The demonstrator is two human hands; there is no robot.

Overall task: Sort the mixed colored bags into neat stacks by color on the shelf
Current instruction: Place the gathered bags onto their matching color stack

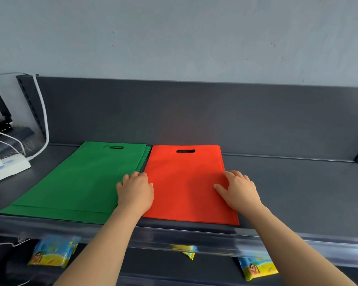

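Observation:
A stack of green bags [74, 182] lies flat on the dark shelf [287, 182], handle cut-outs toward the back wall. Right beside it lies a stack of red bags [184, 182], its edges nearly even. My left hand [135, 190] sits on the seam between the two stacks, with its fingers curled down at the red stack's left edge and its thumb on the red. My right hand [238, 188] holds the red stack's right edge, thumb on top and fingers curled over the side.
White devices and cables [6, 162] crowd the shelf's left end. The shelf's back panel [194, 112] rises behind the bags. A clear rail [174, 240] runs along the front edge. Colourful snack packets [52, 252] lie on the lower shelf.

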